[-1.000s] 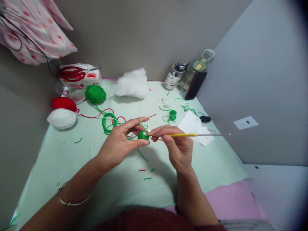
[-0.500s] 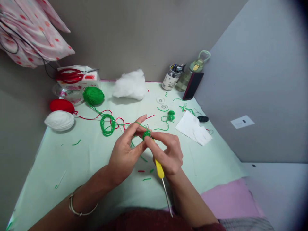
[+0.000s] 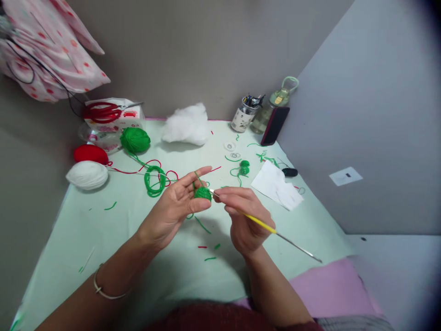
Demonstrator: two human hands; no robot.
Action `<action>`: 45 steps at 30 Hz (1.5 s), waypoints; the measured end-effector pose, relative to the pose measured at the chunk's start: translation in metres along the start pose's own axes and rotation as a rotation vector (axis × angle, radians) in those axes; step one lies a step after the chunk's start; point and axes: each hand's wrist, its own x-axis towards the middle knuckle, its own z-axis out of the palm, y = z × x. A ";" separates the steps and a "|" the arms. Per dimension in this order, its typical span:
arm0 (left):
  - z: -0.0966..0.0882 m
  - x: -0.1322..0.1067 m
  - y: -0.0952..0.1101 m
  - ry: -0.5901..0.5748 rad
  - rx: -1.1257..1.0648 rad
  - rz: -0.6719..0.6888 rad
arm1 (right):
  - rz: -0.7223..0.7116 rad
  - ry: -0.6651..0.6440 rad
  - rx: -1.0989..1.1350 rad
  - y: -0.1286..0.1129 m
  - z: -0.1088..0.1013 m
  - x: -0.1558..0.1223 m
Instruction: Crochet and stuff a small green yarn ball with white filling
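My left hand (image 3: 168, 209) pinches a small green crochet piece (image 3: 202, 194) between thumb and fingers. Green working yarn (image 3: 198, 177) runs over its raised index finger. My right hand (image 3: 248, 218) grips a crochet hook (image 3: 260, 223) with a yellow handle and metal ends. One tip of the hook meets the right side of the green piece; whether it is inside a stitch I cannot tell. The other end points down to the right. A coil of green yarn (image 3: 155, 181) lies left of the hands, below the green yarn ball (image 3: 135, 139).
Red yarn (image 3: 90, 155) and white yarn (image 3: 87, 174) balls sit at left, near red-handled scissors (image 3: 103, 112). White stuffing (image 3: 186, 125) lies at the back. A pen cup (image 3: 244, 115), bottle (image 3: 263, 117) and phone (image 3: 274, 126) stand back right. White paper (image 3: 277, 186) and a small green crocheted piece (image 3: 244, 167) lie at right.
My right hand has moved slightly right, and the hook has swung from pointing down towards me to slanting out to the right. More of the green piece shows in my left hand.
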 end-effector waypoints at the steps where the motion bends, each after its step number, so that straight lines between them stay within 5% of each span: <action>1: -0.001 0.000 0.001 0.026 0.026 0.017 | 0.007 -0.001 0.006 -0.001 -0.001 0.002; 4: -0.005 0.001 0.004 0.061 0.108 0.057 | 0.081 0.013 0.061 -0.003 -0.003 0.007; 13: -0.009 0.003 0.011 -0.080 0.128 -0.027 | 0.454 0.080 0.315 0.004 -0.009 0.016; 25: -0.017 0.007 0.003 -0.164 0.073 -0.057 | 0.533 0.064 0.352 0.004 -0.009 0.021; 45: -0.022 0.011 0.002 -0.147 0.230 0.029 | 0.530 0.039 0.372 0.002 -0.007 0.015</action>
